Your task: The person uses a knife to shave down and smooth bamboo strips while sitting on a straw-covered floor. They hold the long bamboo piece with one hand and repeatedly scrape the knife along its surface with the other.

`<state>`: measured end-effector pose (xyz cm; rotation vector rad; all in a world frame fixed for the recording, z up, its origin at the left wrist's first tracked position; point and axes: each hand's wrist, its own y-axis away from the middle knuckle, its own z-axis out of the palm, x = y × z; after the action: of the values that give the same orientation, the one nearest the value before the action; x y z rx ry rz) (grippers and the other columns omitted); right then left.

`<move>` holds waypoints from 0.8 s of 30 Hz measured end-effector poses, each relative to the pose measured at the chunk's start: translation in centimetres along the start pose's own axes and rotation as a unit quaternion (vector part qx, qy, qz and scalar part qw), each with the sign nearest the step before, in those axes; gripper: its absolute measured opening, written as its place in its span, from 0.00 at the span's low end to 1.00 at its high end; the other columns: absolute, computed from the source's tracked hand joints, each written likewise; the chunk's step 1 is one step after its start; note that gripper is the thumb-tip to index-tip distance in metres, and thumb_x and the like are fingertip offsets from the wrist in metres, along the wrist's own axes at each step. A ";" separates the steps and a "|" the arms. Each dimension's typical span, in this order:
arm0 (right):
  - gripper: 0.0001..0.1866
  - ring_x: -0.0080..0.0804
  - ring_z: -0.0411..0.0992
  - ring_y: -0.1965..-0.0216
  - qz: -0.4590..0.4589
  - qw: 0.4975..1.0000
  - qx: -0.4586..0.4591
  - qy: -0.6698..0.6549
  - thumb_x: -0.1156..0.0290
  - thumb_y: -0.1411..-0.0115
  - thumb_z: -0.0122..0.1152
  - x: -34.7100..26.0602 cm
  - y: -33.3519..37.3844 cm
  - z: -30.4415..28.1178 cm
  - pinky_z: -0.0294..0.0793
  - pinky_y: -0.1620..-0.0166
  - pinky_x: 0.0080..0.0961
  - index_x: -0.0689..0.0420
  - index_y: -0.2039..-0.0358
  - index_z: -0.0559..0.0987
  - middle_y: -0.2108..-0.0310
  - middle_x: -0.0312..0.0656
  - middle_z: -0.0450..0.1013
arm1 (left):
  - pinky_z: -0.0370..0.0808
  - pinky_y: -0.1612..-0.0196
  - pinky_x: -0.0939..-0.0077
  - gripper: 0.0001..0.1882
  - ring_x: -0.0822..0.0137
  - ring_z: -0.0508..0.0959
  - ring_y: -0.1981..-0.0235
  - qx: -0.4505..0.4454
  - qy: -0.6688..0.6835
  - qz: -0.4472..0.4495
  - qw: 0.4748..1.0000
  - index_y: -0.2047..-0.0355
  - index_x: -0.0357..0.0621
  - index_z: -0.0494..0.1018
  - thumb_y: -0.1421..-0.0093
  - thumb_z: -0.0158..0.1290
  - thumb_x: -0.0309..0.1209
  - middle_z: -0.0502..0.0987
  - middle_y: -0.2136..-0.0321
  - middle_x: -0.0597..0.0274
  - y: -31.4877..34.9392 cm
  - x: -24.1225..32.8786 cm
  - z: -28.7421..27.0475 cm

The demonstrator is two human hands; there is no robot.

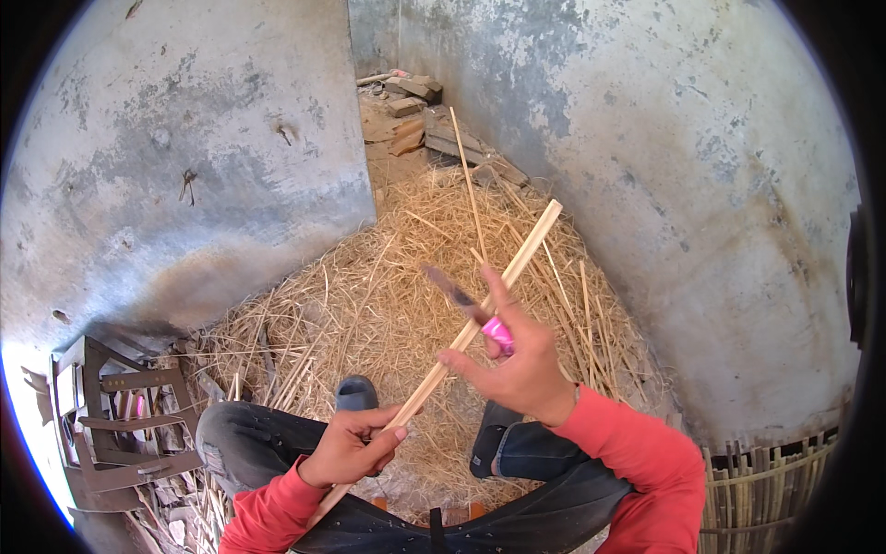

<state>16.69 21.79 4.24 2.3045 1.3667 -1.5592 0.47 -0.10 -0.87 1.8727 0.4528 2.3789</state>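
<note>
A long, pale strip of split wood or bamboo (528, 247) slants up from my lap toward the far right. Near its lower end, my left hand (353, 445) is closed around it. My right hand (519, 358) grips the pink handle of a knife (499, 332), its dark blade (452, 292) lying across the strip and pointing to the far left. The right thumb rests along the strip's near side, while the index finger stretches up beside it. The blade is slightly blurred, so I cannot tell whether its edge bites into the strip.
Pale shavings (360, 277) cover the floor between two worn walls (701, 185). Loose thin strips (589, 323) lie at the right. Bricks (411, 92) sit at the back, a dark wooden frame (138, 379) at the left, slatted basketwork (761, 494) at the lower right.
</note>
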 end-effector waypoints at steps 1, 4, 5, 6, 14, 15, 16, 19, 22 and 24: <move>0.51 0.11 0.56 0.80 -0.015 1.000 -0.004 0.005 0.66 0.47 0.79 0.0 0.0 0.3 0.58 0.76 0.13 0.64 0.28 0.60 0.80 0.23 0.62 | 0.71 0.80 0.82 0.20 0.83 0.68 0.85 0.002 0.003 0.001 1.000 0.39 0.34 0.72 0.30 0.50 0.23 0.70 0.82 0.72 0.1 -0.1 0.0; 0.49 0.10 0.57 0.79 0.009 1.000 0.017 0.008 0.66 0.46 0.78 0.3 -0.8 -0.2 0.59 0.76 0.13 0.64 0.29 0.61 0.78 0.24 0.64 | 0.72 0.80 0.81 0.20 0.82 0.68 0.85 0.000 0.008 0.004 1.000 0.39 0.35 0.72 0.30 0.50 0.23 0.70 0.81 0.72 0.4 -0.2 -0.3; 0.48 0.10 0.58 0.79 0.028 0.999 0.029 0.007 0.66 0.45 0.78 0.6 -1.4 -0.7 0.60 0.76 0.13 0.64 0.29 0.61 0.77 0.25 0.65 | 0.72 0.80 0.81 0.20 0.82 0.68 0.85 -0.002 0.009 0.005 1.000 0.39 0.35 0.72 0.30 0.51 0.22 0.70 0.81 0.71 0.5 -0.2 -0.6; 0.47 0.11 0.60 0.78 0.030 0.998 0.058 0.010 0.66 0.43 0.77 0.8 -1.9 -1.4 0.61 0.75 0.13 0.64 0.29 0.61 0.76 0.26 0.66 | 0.72 0.80 0.80 0.20 0.82 0.69 0.85 -0.007 0.013 -0.007 1.000 0.39 0.35 0.72 0.30 0.51 0.22 0.71 0.81 0.71 0.5 -0.2 -0.7; 0.36 0.18 0.72 0.66 0.013 0.976 0.216 0.023 0.72 0.36 0.67 3.5 -5.0 -5.6 0.75 0.60 0.19 0.67 0.31 0.63 0.62 0.41 0.78 | 0.72 0.80 0.80 0.21 0.77 0.74 0.82 -0.059 0.023 -0.037 0.997 0.39 0.36 0.72 0.31 0.52 0.20 0.74 0.80 0.66 0.8 -0.1 -0.6; 0.36 0.17 0.72 0.67 0.009 0.975 0.222 0.026 0.72 0.36 0.67 3.6 -4.9 -6.0 0.75 0.60 0.19 0.67 0.31 0.64 0.63 0.40 0.78 | 0.73 0.78 0.80 0.21 0.76 0.75 0.80 -0.073 0.015 -0.037 0.997 0.38 0.36 0.72 0.31 0.53 0.20 0.76 0.79 0.65 0.7 -0.2 -0.7; 0.35 0.17 0.71 0.67 0.006 0.975 0.218 0.037 0.72 0.36 0.67 3.7 -4.8 -6.4 0.74 0.60 0.19 0.66 0.31 0.64 0.63 0.39 0.77 | 0.74 0.77 0.80 0.22 0.76 0.77 0.79 -0.087 0.006 -0.036 0.996 0.37 0.36 0.71 0.31 0.53 0.21 0.77 0.77 0.63 0.6 -0.3 -0.9; 0.34 0.16 0.69 0.68 0.008 0.980 0.195 0.031 0.72 0.36 0.67 3.6 -4.0 -6.2 0.73 0.62 0.17 0.66 0.32 0.65 0.65 0.36 0.76 | 0.76 0.72 0.81 0.25 0.77 0.77 0.74 -0.107 -0.011 0.029 0.994 0.33 0.36 0.65 0.29 0.51 0.23 0.79 0.70 0.62 0.1 -0.1 -0.2; 0.32 0.16 0.68 0.70 0.014 0.989 0.148 -0.014 0.72 0.36 0.67 2.4 -3.4 -4.2 0.71 0.65 0.17 0.66 0.33 0.67 0.67 0.34 0.74 | 0.76 0.67 0.81 0.29 0.77 0.77 0.70 -0.117 0.012 0.069 0.991 0.29 0.37 0.57 0.28 0.49 0.25 0.80 0.66 0.61 -0.8 0.7 1.3; 0.30 0.16 0.68 0.72 -0.002 0.993 0.118 -0.012 0.71 0.35 0.66 1.8 -2.9 -2.9 0.70 0.68 0.18 0.67 0.35 0.70 0.71 0.34 0.74 | 0.75 0.69 0.82 0.31 0.77 0.75 0.73 -0.115 0.038 0.024 0.992 0.27 0.39 0.51 0.27 0.47 0.25 0.77 0.71 0.63 -1.1 0.9 1.7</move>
<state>17.05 26.09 5.52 2.4000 1.2428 -1.8339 1.72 1.50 0.00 1.7162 0.1323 2.4194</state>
